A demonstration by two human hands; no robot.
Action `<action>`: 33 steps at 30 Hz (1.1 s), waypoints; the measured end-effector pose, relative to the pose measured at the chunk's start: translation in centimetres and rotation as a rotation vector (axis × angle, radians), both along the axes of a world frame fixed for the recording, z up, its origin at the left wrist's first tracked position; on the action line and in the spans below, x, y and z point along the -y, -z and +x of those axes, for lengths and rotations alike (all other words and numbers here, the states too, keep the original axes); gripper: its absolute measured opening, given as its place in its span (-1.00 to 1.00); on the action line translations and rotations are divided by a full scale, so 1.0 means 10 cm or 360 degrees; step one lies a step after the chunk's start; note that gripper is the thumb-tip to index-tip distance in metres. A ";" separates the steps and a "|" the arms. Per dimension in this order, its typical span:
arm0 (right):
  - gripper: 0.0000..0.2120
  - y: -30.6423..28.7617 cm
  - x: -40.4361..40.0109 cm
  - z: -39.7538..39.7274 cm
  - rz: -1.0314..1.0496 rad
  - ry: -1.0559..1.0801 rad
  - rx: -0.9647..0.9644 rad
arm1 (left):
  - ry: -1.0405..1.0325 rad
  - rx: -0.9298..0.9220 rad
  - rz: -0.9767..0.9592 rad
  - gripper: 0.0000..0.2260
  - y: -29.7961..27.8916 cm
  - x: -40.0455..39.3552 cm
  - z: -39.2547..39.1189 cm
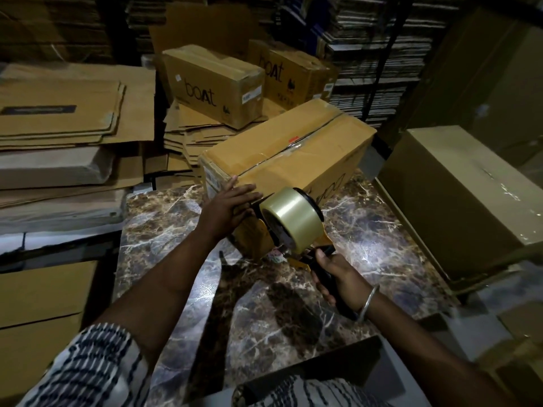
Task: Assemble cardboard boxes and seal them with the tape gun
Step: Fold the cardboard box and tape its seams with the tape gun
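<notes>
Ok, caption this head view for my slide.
Left hand steadies the box while right hand runs the tape gun.

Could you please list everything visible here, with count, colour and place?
box being sealed: one, brown, on the marble table, seam up.
tape gun: one, yellow and black with a clear roll, at the box's near end.
marble table: one, dark brown with white veins, centre.
printed boxes: two, brown, behind.
flat cardboard: stacks, brown, left.
large box: one, olive-brown, right.
shelved cardboard: stacks, grey-brown, background.
bangle: one, silver, right wrist.
hands: left hand flat against the box's near end; right hand grips the gun's handle.
</notes>
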State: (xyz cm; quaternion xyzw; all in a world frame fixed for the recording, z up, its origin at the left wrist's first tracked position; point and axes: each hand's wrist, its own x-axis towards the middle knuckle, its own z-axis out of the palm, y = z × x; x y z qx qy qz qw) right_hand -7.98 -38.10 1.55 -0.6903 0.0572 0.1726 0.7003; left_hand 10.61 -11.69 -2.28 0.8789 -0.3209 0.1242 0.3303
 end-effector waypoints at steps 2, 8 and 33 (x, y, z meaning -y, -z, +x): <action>-0.28 0.00 0.01 -0.02 0.0010 0.0003 0.0010 | -0.0010 -0.0057 0.0012 -0.61 -0.03 -0.02 0.01; -0.30 0.15 0.06 -0.14 0.0046 0.0104 0.0036 | -0.0158 -0.0192 0.0200 -0.58 -0.04 -0.04 0.06; -0.50 0.12 0.22 -0.32 0.0091 0.0112 0.0041 | 0.0313 -0.0434 0.1059 -0.63 -0.55 0.59 -0.02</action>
